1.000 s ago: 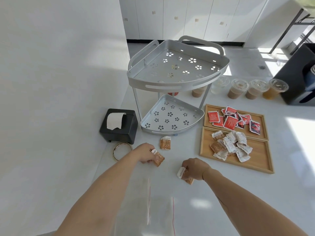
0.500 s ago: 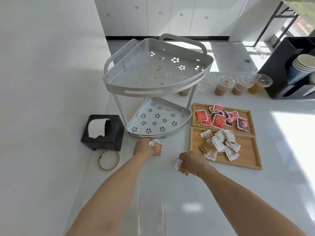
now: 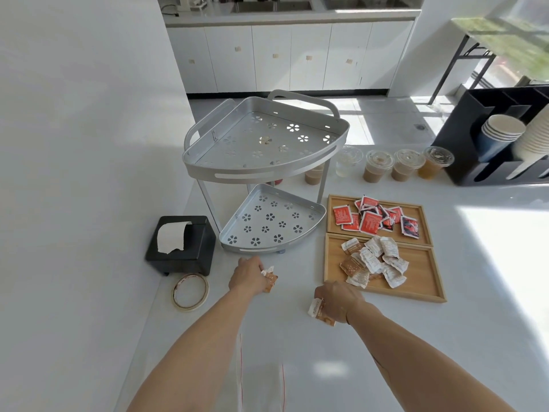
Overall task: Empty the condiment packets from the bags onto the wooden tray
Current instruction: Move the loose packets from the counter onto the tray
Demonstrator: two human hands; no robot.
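Brown-and-white condiment packets [image 3: 372,261] heaped on near light wooden tray [image 3: 421,285]; red packets [image 3: 375,219] on far wooden tray [image 3: 416,208] touching it. Left hand [image 3: 248,276] closed round brown packet [image 3: 269,280], near silver two-tier corner rack [image 3: 269,185]. Right hand [image 3: 338,301] fisted on another brown packet [image 3: 318,311], just beside near tray. Clear plastic bag with red seal lines [image 3: 261,379] flat on white surface [image 3: 490,322] between forearms. Black tissue box [image 3: 181,246], tape roll [image 3: 190,291] left.
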